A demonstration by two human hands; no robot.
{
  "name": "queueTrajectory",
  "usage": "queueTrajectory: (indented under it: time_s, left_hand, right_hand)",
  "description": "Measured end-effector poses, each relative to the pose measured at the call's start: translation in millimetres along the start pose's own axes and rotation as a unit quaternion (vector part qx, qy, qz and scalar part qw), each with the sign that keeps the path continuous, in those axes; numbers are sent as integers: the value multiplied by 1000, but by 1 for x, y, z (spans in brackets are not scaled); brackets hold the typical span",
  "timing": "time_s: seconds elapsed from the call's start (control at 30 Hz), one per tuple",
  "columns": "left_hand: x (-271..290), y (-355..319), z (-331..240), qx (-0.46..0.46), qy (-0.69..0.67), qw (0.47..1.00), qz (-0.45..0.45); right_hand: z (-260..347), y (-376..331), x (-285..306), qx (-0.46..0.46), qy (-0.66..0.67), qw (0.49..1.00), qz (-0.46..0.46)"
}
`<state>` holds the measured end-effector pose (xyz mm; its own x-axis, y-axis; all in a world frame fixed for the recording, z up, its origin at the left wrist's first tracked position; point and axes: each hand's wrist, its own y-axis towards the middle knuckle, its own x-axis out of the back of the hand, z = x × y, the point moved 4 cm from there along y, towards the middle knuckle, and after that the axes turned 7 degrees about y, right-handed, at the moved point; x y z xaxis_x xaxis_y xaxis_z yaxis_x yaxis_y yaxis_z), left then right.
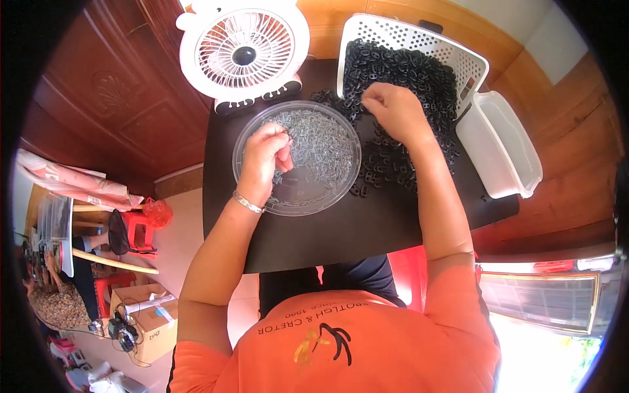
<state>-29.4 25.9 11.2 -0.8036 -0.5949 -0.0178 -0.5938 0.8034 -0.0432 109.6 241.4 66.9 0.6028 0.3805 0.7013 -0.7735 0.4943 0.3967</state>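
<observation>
Silvery pieces (323, 145) beneath left fingers (278, 141)

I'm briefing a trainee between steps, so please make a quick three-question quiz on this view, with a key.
1. True or false: the left grip is over the round tub.
2. What colour are the small pieces in the white basket? A) red B) black C) yellow
3. Which appliance stands beyond the tub, left of the basket?

Key: 1. True. 2. B. 3. A white fan.
</observation>
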Motion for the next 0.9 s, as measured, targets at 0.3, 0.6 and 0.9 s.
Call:
queueTrajectory:
  time_s: [0.3, 0.6, 0.9]
  left_hand:
    - [10, 5, 5, 22, -34, 999, -17]
    - [11, 5, 2, 16, -47, 999, -4]
    - [9, 5, 2, 13, -39, 999, -6]
  right_hand:
    - [-40, 2, -39, 17, -9, 998, 63]
    - [-28, 1, -48, 66, -133, 984, 98]
    - [-34, -3, -34, 2, -223, 965, 137]
